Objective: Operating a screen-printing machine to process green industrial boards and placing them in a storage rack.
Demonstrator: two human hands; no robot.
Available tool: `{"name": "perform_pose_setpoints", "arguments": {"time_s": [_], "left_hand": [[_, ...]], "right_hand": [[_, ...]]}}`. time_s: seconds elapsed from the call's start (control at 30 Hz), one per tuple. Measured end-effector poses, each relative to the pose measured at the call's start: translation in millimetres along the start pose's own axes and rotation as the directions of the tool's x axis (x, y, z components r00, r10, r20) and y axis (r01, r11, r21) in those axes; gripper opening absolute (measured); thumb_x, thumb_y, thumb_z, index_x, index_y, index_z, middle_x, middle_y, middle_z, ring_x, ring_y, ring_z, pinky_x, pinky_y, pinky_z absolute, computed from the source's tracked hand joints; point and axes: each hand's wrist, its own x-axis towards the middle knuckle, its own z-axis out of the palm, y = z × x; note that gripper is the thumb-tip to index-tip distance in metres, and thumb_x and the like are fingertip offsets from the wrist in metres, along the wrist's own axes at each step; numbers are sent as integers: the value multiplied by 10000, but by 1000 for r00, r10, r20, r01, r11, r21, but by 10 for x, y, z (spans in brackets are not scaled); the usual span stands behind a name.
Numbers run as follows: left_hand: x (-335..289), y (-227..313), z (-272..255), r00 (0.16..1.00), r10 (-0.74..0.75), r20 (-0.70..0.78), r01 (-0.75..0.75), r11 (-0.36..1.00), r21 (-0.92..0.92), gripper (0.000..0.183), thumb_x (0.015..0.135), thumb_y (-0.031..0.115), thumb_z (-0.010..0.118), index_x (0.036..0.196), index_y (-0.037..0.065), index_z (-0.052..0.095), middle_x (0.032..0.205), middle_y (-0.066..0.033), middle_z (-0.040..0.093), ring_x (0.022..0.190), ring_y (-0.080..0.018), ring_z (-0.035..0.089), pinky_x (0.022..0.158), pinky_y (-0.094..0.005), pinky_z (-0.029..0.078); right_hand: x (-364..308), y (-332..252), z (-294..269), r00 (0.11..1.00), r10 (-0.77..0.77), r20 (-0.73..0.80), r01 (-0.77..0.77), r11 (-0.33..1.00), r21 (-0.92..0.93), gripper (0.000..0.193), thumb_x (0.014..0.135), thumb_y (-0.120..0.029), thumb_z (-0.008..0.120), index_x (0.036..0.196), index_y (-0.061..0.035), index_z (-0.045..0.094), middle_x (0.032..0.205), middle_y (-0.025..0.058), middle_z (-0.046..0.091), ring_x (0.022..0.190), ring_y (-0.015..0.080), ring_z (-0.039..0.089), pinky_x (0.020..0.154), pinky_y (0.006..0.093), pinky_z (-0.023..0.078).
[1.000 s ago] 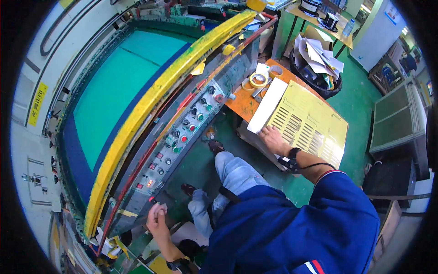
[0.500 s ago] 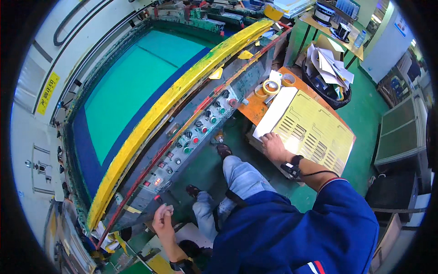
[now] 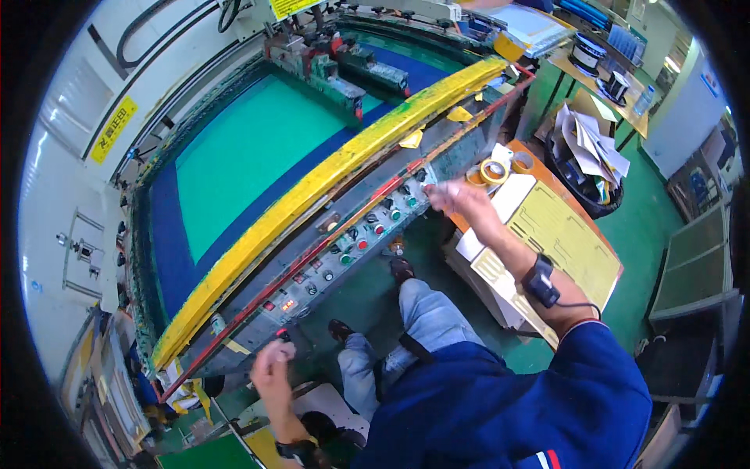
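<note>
My right hand [image 3: 461,202], smeared by motion, is at the far right end of a machine's control panel [image 3: 320,275], beside its last button. My left hand [image 3: 272,369] is low by the panel's near left end, just below a red-tipped knob [image 3: 283,334]. Its fingers are curled together around something pale that I cannot make out. Behind the panel lies a screen-printing frame with green mesh [image 3: 250,164] and a thick yellow front bar [image 3: 312,199]. Under my right forearm, a stack of yellow patterned sheets [image 3: 566,238] rests on an orange-topped table [image 3: 539,156].
Rolls of yellow tape [image 3: 494,172] sit beside the sheets. A black bin [image 3: 598,207] full of paper scraps stands behind the table. Dark squeegee arms [image 3: 328,82] extend over the mesh. Framed screens [image 3: 691,227] lean at the right.
My right hand has left the yellow sheets and moved up and left to the panel's end. Squeegee arms have come out over the mesh. My left hand stays near the same knob.
</note>
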Motion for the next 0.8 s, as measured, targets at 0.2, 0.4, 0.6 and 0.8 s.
{"name": "perform_pose_setpoints", "arguments": {"time_s": [0.2, 0.4, 0.6, 0.8], "left_hand": [[1135, 597, -314, 949, 227, -220, -217, 974, 71, 306, 989, 226, 455, 1048, -28, 616, 843, -90, 626, 728, -140, 560, 662, -280, 459], [2376, 249, -743, 947, 210, -243, -184, 975, 126, 321, 988, 315, 479, 961, 42, 645, 654, 22, 521, 551, -43, 424, 490, -197, 303], [2440, 97, -50, 958, -16, -285, -18, 993, -116, 341, 982, 325, 492, 894, 37, 651, 608, 38, 494, 523, -38, 393, 470, -202, 263], [2559, 336, 626, 981, 94, -171, -123, 978, -170, 343, 983, 343, 483, 918, 51, 650, 629, 31, 517, 526, -44, 409, 463, -199, 287]], "right_hand": [[628, -774, -108, 996, -59, 74, -1, 773, 634, 695, 959, -587, 339, 1175, 38, 556, 999, 124, 661, 885, 180, 624, 759, 266, 484], [882, -589, 312, 983, -123, -139, 133, 989, 61, 445, 947, -406, 532, 808, -11, 684, 633, 19, 613, 564, 65, 492, 530, 218, 379], [367, -122, 70, 889, -383, -252, 251, 866, -432, 359, 904, -275, 608, 694, 15, 593, 544, 50, 477, 536, 101, 410, 489, 298, 323], [-170, -199, -428, 825, -495, -274, 242, 747, -620, 273, 868, -182, 635, 687, 14, 575, 520, 88, 471, 469, 122, 420, 454, 310, 334]]}}
